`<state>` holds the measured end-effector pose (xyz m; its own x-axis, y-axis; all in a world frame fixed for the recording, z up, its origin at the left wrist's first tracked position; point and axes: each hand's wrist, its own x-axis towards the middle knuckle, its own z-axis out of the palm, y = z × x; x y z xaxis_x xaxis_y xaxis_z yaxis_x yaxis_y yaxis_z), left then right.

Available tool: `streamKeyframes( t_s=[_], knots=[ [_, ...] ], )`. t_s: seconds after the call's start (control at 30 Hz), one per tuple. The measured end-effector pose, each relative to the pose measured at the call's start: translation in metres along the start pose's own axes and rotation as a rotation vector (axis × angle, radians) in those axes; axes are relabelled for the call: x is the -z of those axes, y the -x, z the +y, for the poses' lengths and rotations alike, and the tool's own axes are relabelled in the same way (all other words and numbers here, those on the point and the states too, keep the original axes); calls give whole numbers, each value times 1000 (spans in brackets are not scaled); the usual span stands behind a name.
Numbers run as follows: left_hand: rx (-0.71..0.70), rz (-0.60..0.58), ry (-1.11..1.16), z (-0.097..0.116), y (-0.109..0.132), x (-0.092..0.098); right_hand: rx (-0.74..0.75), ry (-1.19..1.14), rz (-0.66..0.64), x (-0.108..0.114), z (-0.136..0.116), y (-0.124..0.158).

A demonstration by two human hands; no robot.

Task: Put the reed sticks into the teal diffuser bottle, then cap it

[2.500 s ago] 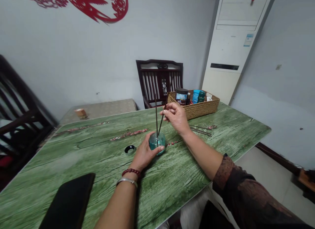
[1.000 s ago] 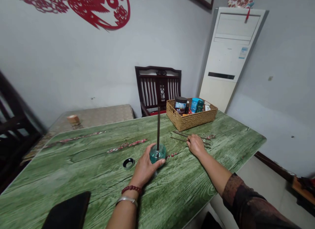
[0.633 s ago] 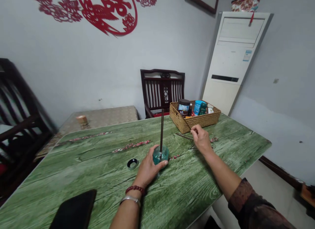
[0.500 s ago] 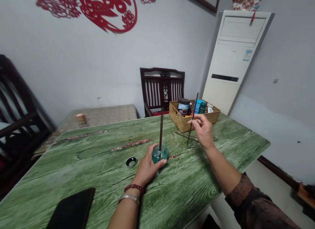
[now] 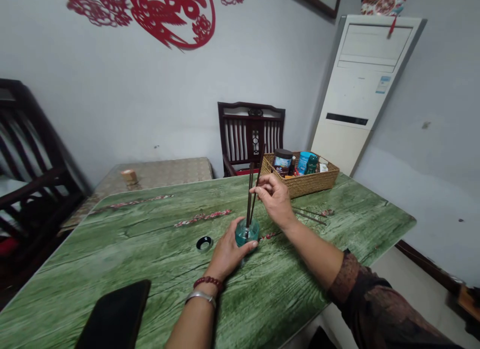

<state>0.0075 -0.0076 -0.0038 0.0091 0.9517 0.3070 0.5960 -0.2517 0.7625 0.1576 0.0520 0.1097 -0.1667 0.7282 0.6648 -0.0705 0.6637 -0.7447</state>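
A small teal glass bottle stands on the green wood-patterned table, with my left hand wrapped round its left and near side. Dark thin sticks rise from the bottle's mouth. Between the thumb and fingertips of my right hand is another dark stick, tilted, its lower end at the bottle's mouth. More loose sticks lie on the table to the right, past my right wrist. A round black cap rests left of the bottle.
A wicker basket of jars and bottles sits at the table's back right. Near the front left lies a black flat object. Behind are a dark wooden chair and a lower table with a small orange-brown item.
My right hand has moved left with its stick, from beside the basket to above the bottle. My left hand stays on the bottle. The view has shifted slightly.
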Motion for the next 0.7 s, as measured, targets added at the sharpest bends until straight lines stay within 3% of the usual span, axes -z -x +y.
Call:
streamKeyframes(
  t_s=[0.23,0.33,0.43,0.57,0.7],
  knots=[
    [-14,3,0,-3,-1,-1,-65,191,-85,-8,21,20],
    [-12,5,-22,-6,-1,-1,-63,331,-118,2,22,28],
    [1,10,-42,-6,-1,-1,-12,544,-51,37,34,32],
    [19,7,-51,-4,-2,0,-35,911,81,104,71,40],
    [32,-4,-69,-4,-2,1,-248,1201,-34,144,106,56]
  ],
)
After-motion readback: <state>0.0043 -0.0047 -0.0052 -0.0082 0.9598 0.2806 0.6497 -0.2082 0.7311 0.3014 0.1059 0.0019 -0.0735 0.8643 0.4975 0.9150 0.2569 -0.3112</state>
